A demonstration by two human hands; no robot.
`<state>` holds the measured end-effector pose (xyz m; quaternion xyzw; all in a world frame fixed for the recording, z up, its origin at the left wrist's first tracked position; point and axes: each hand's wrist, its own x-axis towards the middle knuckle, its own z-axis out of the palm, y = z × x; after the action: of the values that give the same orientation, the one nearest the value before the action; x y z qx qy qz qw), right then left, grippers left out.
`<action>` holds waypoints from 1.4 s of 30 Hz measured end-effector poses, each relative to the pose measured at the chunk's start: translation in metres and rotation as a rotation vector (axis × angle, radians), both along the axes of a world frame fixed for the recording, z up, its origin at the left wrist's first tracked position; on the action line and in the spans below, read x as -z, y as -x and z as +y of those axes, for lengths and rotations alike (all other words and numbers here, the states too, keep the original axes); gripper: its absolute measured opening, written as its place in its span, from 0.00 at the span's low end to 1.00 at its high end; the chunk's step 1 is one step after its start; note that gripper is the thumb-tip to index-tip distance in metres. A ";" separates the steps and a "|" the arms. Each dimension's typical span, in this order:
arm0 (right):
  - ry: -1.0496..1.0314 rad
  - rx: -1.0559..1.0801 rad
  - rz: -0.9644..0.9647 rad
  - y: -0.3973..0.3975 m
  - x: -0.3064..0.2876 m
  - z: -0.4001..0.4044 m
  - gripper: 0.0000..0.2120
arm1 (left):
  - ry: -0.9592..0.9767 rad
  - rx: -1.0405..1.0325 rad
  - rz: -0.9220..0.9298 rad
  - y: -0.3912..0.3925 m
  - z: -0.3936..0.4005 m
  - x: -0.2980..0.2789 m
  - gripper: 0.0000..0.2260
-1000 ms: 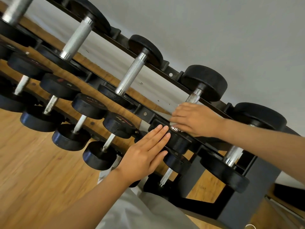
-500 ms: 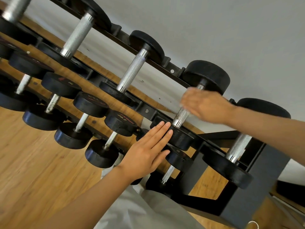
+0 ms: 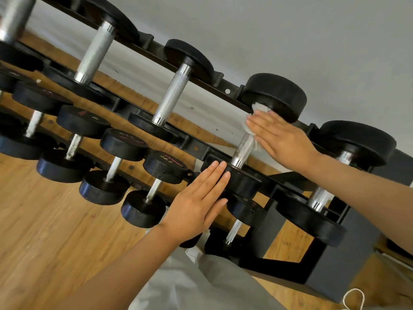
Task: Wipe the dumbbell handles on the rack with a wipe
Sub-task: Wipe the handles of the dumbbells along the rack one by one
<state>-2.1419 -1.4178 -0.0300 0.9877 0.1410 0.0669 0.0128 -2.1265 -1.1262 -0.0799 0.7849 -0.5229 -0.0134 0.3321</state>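
Right hand, fingers flat, presses white wipe against dumbbell handle; left hand, fingers straight, rests on near weight head.

White wipe wraps knurled steel handle on rack

A black two-tier rack stands on a wooden floor. Its upper rails carry large black dumbbells with knurled chrome handles, side by side; the lower tier carries smaller dumbbells, close together.
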 end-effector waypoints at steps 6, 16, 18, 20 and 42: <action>-0.094 -0.246 0.175 0.028 0.020 0.025 0.22 | 0.008 -0.016 0.013 0.003 -0.002 -0.001 0.23; -0.183 0.004 -0.025 0.012 0.022 0.016 0.21 | -0.001 -0.055 0.003 0.005 -0.003 -0.005 0.22; -0.192 -0.194 0.103 0.028 0.030 0.022 0.23 | 0.009 -0.073 0.018 0.007 -0.004 -0.006 0.21; -0.165 -0.317 0.167 0.033 0.029 0.012 0.24 | 0.008 -0.079 0.034 0.010 -0.004 -0.007 0.21; -0.344 0.066 -0.173 0.016 0.040 0.028 0.19 | -0.039 -0.103 0.041 0.013 -0.003 -0.015 0.22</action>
<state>-2.1574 -1.3899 -0.0697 0.9699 0.0936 0.1744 -0.1417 -2.1396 -1.1295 -0.0651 0.8165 -0.4747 -0.0225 0.3278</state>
